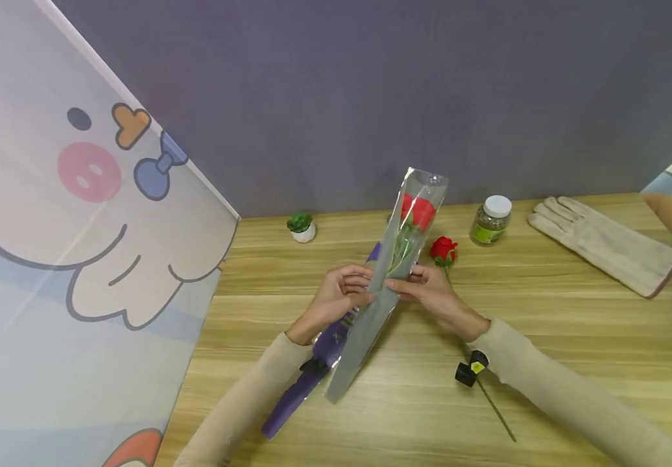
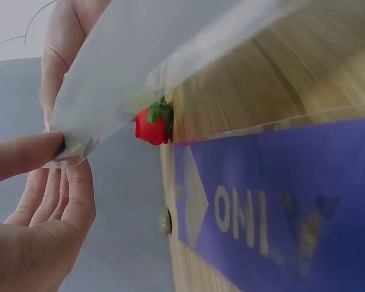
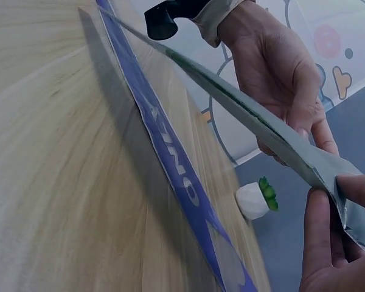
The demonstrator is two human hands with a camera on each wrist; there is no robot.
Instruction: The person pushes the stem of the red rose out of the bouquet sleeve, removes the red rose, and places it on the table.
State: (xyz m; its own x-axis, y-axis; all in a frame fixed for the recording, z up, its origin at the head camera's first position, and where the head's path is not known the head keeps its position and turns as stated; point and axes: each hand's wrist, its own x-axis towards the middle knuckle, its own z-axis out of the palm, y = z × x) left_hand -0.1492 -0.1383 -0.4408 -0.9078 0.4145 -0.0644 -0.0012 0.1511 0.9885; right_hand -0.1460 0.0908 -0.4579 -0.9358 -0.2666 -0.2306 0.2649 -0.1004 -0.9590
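Observation:
Both hands hold a long grey-backed clear flower sleeve (image 1: 355,350) with a red rose (image 1: 420,213) inside, raised at a slant over the table. My left hand (image 1: 336,298) pinches its left edge near the middle, thumb in front and fingers behind. On the opposite edge, my right hand (image 1: 434,299) pinches the sleeve between thumb and fingers. Below lies a purple flower sleeve (image 2: 347,182) with pale "ONLY" lettering, partly covered by the raised one. Another red rose (image 1: 444,250) lies to the right, its stem passing under the right wrist.
A small potted succulent (image 1: 302,227) stands at the back left of the wooden table (image 1: 558,337). At the back right are a white-lidded jar (image 1: 490,220) and a cream glove (image 1: 610,245). A grey wall rises behind; a cartoon-printed panel (image 1: 32,311) borders the left.

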